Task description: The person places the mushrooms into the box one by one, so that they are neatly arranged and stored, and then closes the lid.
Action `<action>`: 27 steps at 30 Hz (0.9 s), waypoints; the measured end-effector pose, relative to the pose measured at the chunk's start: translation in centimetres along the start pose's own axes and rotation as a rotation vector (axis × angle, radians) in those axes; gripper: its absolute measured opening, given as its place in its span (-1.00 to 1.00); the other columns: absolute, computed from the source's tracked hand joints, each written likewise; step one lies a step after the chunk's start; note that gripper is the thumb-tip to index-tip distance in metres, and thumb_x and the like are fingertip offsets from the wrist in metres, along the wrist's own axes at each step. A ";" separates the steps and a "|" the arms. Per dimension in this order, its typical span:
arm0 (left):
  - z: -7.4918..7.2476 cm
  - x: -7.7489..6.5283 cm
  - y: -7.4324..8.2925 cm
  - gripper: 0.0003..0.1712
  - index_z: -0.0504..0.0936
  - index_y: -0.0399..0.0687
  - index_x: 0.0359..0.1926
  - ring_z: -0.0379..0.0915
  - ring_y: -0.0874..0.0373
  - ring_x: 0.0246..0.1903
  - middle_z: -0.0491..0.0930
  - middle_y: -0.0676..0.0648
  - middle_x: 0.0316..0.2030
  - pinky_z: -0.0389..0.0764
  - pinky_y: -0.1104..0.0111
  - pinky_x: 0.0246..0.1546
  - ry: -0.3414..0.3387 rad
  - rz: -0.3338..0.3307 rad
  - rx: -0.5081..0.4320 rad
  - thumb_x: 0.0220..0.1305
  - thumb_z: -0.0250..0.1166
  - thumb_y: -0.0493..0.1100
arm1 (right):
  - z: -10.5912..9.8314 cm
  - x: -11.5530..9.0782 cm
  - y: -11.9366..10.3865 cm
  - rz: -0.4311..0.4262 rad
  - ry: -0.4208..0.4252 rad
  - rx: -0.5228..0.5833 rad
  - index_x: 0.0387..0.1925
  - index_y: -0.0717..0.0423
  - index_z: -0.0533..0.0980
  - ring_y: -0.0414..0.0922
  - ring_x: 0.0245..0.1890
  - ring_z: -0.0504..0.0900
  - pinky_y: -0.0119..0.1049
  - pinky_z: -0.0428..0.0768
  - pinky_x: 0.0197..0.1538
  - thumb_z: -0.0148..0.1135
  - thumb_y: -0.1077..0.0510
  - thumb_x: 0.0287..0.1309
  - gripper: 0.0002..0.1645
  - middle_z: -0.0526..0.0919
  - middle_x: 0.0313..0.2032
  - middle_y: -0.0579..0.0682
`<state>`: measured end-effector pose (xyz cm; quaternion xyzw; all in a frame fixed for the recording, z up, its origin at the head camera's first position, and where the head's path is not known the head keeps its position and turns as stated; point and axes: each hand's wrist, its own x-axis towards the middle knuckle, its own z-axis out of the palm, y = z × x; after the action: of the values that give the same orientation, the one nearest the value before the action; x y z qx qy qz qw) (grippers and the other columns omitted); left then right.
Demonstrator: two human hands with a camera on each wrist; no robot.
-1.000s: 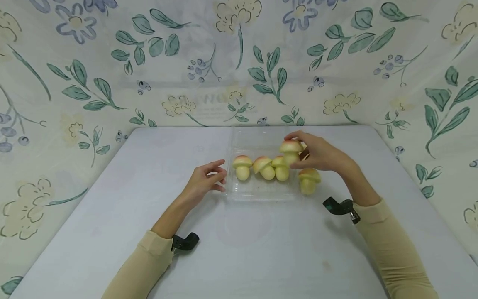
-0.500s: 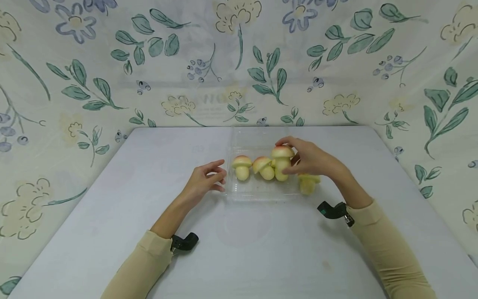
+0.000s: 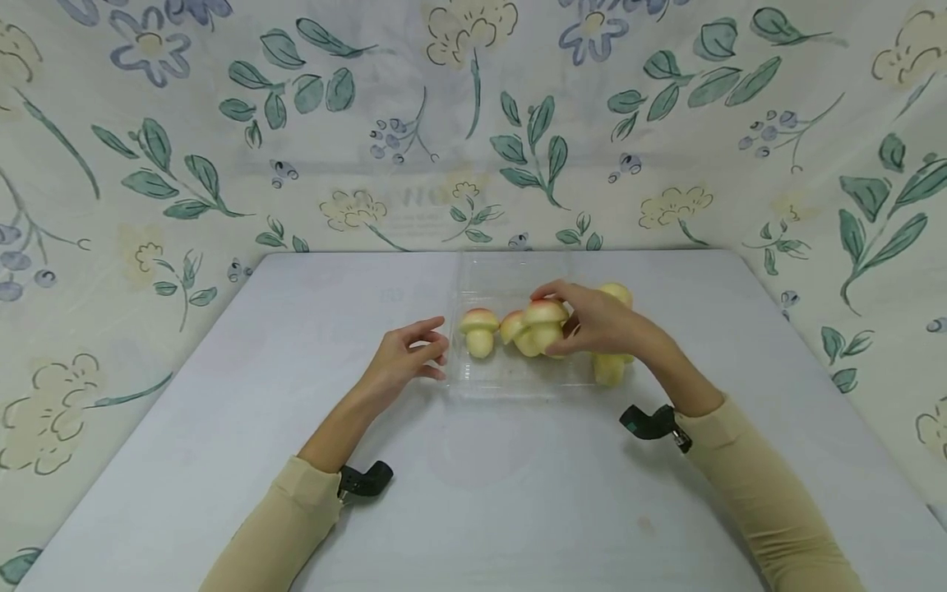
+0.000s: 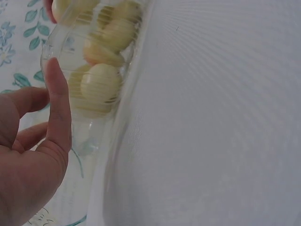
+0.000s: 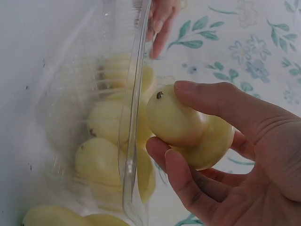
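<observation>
In the head view my right hand point(image 3: 610, 322) holds a yellow toy mushroom point(image 3: 546, 314) with a reddish cap top over a clear plastic box point(image 3: 518, 386). Thumb and fingertips grip this mushroom point(image 5: 176, 117) just beyond the box rim point(image 5: 134, 117) in the right wrist view. Inside the box, one mushroom point(image 3: 480, 333) stands at the left and another point(image 3: 512, 326) leans beside it; a third is mostly hidden behind the held one. My left hand point(image 3: 399, 358) is at the box's left side, its fingers relaxed and right at the wall point(image 4: 61, 42).
Right of the box, one mushroom point(image 3: 609, 370) is partly covered by my right hand, and another point(image 3: 616, 293) shows behind that hand. The box's clear lid point(image 3: 514, 267) lies folded back toward the floral cloth point(image 3: 459, 123) behind the white table point(image 3: 473, 493).
My right hand has moved left and slightly nearer with the mushroom, from the box's right end to its middle. A mushroom behind the hand has come into view. The left hand stays put.
</observation>
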<state>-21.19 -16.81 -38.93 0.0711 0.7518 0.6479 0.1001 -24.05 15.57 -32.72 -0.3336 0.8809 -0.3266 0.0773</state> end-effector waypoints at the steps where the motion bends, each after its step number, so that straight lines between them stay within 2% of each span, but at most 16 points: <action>1: 0.0 0.0 0.0 -0.36 0.24 -0.29 0.43 0.55 0.27 -0.37 0.45 -0.06 -0.12 0.75 0.40 -0.35 0.001 0.001 -0.001 0.38 0.19 -0.29 | 0.1 0.1 -0.1 -0.003 0.000 -0.005 0.29 0.01 0.32 -0.09 -0.22 0.68 -0.31 0.71 -0.12 0.56 0.10 -0.07 -0.12 0.51 0.17 0.11; 8: 0.0 0.0 0.1 -0.35 0.25 -0.28 0.42 0.55 0.26 -0.37 0.46 -0.05 -0.12 0.75 0.40 -0.35 0.002 -0.004 -0.003 0.38 0.21 -0.28 | 0.8 0.9 -0.6 -0.033 -0.004 0.036 0.27 0.01 0.34 -0.09 -0.19 0.67 -0.27 0.72 -0.09 0.56 0.16 -0.08 -0.14 0.51 0.17 0.08; 20: -0.2 0.1 -0.1 -0.36 0.24 -0.29 0.42 0.56 0.27 -0.37 0.46 -0.05 -0.12 0.75 0.40 -0.35 -0.004 0.006 -0.009 0.38 0.20 -0.28 | 2.3 2.0 -1.5 -0.068 -0.001 0.053 0.26 0.05 0.35 -0.10 -0.14 0.62 -0.33 0.71 -0.10 0.56 0.17 -0.07 -0.15 0.52 0.16 0.03; 27: -0.1 0.1 -0.2 -0.36 0.24 -0.30 0.42 0.56 0.27 -0.37 0.46 -0.05 -0.13 0.75 0.40 -0.36 -0.006 0.006 -0.018 0.38 0.20 -0.29 | 3.2 2.4 -2.2 -0.052 -0.038 0.040 0.26 0.02 0.34 -0.08 -0.18 0.62 -0.29 0.71 -0.08 0.55 0.14 -0.07 -0.15 0.53 0.09 0.04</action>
<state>-21.35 -16.92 -39.12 0.0744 0.7453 0.6548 0.1010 -23.62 11.11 -33.66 -0.3608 0.8637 -0.3397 0.0920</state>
